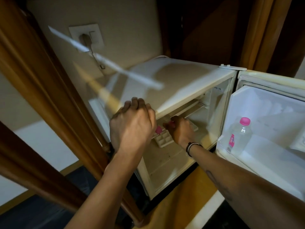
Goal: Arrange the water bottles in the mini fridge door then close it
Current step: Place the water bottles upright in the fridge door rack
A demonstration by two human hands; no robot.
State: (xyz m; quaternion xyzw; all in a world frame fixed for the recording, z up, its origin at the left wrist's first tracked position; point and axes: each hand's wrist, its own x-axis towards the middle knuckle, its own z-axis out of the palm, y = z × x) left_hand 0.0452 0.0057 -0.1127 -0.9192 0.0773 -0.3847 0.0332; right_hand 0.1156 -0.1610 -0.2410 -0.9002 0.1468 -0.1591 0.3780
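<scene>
The white mini fridge [181,80] stands open, its door [267,156] swung out to the right. One clear water bottle with a pink cap [241,134] stands upright in the door shelf. My right hand [181,131] reaches into the fridge, its fingers closed around a pink-capped bottle top [172,124]. My left hand [132,126] hovers at the left of the opening with curled fingers. A second pink cap [158,129] peeks out beside it, and whether the hand holds it is hidden. Both bottle bodies are out of sight.
A white ice cube tray [163,138] lies on the upper shelf, just below my hands. A wooden cabinet frame [54,100] borders the fridge on the left. A wall socket with a plug [86,38] sits behind the fridge top. The door shelf has room right of the bottle.
</scene>
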